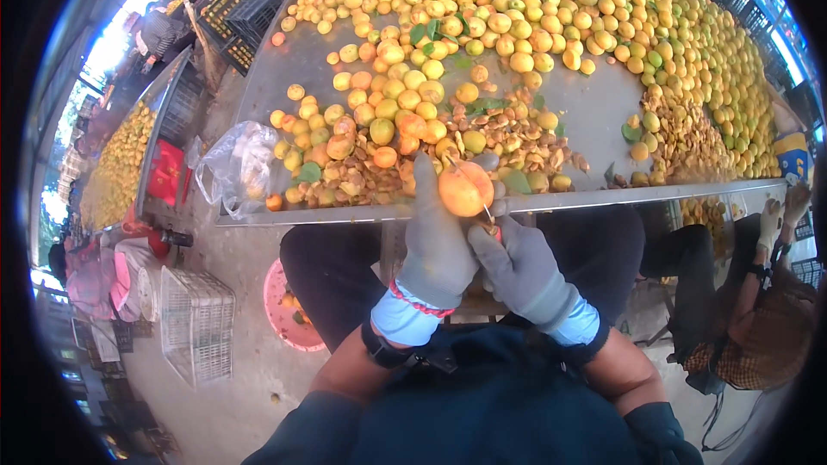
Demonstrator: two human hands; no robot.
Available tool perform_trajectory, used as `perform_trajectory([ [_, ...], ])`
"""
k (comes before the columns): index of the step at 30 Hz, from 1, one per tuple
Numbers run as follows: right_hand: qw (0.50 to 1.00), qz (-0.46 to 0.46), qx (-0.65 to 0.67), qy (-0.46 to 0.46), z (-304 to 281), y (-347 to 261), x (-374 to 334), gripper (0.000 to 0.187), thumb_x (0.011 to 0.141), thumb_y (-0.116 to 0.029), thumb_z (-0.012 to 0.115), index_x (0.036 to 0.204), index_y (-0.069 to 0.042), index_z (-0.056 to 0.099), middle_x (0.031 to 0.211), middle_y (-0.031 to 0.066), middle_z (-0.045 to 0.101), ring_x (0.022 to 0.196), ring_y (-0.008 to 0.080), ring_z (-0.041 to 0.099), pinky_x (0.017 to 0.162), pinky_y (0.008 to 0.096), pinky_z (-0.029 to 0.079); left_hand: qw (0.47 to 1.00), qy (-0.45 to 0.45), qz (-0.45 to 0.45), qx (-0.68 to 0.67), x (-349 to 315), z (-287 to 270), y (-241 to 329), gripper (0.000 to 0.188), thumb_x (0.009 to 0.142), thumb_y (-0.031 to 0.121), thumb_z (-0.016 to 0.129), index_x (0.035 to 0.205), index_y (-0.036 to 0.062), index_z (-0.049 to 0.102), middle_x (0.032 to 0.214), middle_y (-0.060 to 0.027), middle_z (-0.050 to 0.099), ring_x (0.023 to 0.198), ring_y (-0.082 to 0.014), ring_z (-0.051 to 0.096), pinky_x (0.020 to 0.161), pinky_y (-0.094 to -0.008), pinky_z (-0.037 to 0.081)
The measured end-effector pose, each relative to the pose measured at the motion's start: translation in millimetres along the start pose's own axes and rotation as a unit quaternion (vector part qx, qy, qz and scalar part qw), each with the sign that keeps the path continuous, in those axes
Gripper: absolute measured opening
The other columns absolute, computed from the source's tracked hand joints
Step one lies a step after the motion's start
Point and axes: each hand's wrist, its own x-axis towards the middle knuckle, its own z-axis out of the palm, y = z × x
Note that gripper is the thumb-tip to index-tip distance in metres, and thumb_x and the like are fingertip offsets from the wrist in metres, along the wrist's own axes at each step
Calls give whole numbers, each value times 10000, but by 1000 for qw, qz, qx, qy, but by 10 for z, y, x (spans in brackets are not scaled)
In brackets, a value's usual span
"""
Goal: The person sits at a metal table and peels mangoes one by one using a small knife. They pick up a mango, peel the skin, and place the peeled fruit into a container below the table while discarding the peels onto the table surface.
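My left hand, in a grey glove, closes around an orange apricot just over the table's near edge. In my gloved right hand is a small tool with a red handle. Its thin metal end reaches up to the lower right side of the apricot; whether it goes into the flesh I cannot tell. Beyond my hands lies a heap of split apricot pieces, with whole apricots beside and on it.
The metal table carries many apricots. A clear plastic bag lies at its left corner. On the floor are a pink basin and a white crate. Another person's hands are at the right. Black crates stand far left.
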Motion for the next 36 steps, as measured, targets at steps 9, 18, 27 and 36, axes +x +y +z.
perform_trajectory([
  [9, 967, 185, 163, -62, -246, -288, 29, 467, 960, -458, 521, 950, 7, 558, 666, 19, 581, 493, 75, 536, 435, 223, 442, 927, -89, 124, 342, 20, 32, 236, 594, 947, 232, 513, 1440, -13, 288, 1242, -161, 539, 1120, -258, 566, 989, -366, 449],
  [18, 975, 187, 93, -71, -112, -164, 142, 365, 961, -339, 546, 905, 22, 551, 640, 52, 564, 476, 113, 553, 434, 264, 460, 993, -39, 13, 107, 92, -212, 46, 699, 951, 584, 437, 1303, -20, 461, 1141, -152, 593, 1076, -261, 573, 965, -400, 454],
  [27, 990, 94, -86, -54, -3, 146, 186, 435, 966, -415, 518, 914, 14, 570, 626, 40, 552, 506, 110, 556, 427, 269, 443, 990, 45, 0, 134, 80, -294, 53, 512, 1017, 452, 377, 1231, 6, 511, 1100, -133, 608, 1001, -230, 599, 869, -366, 499],
  [36, 963, 215, 146, -69, -58, -90, 188, 417, 971, -412, 518, 919, 0, 559, 695, 33, 549, 474, 101, 499, 412, 246, 421, 946, -7, 75, 315, 15, -195, 95, 361, 984, 333, 513, 1172, 27, 554, 918, -53, 629, 796, -119, 600, 684, -239, 489],
])
